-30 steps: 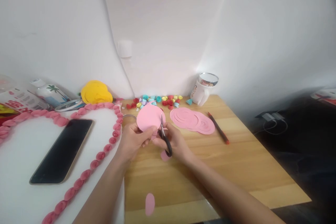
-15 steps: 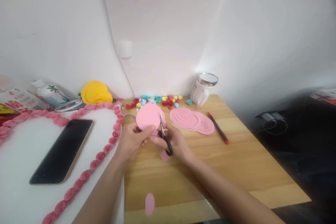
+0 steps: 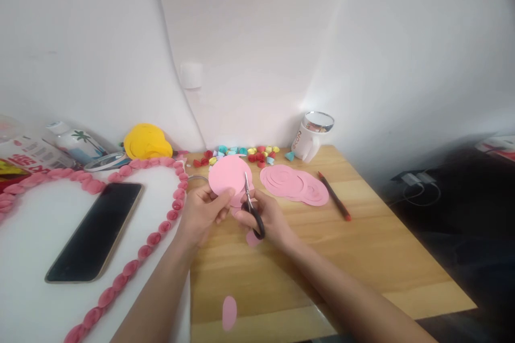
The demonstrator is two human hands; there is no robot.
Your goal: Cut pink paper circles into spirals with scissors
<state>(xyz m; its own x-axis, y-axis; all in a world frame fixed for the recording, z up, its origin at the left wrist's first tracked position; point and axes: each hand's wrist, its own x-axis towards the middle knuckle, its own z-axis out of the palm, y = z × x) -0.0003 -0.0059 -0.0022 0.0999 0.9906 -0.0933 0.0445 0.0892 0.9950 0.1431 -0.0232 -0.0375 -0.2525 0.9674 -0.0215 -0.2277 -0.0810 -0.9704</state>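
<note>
Here I am, a pink paper disc point(image 3: 226, 174) up in front of me, just above the wooden table point(image 3: 362, 270), its face turned to me, I'd say so that its edge is easy to follow. More pink paper peeks out behind it; whether that's the same sheet, I can't tell. The pink spiral-cut circles point(image 3: 277, 179) lie overlapped to the right, likely parked there to leave room to work, the pen point(image 3: 335, 196) just beside them. The phone point(image 3: 94, 233) lies on the white board point(image 3: 156, 193), well apart from the paper. Now the hands, close together: my left hand point(image 3: 206, 208) pinches the disc's lower edge, thumb in front, fingers curled behind. My right hand point(image 3: 269, 215) is closed round the scissors point(image 3: 250, 206), blades pointing up along the disc's right side; how wide they're parted, I can't tell.
</note>
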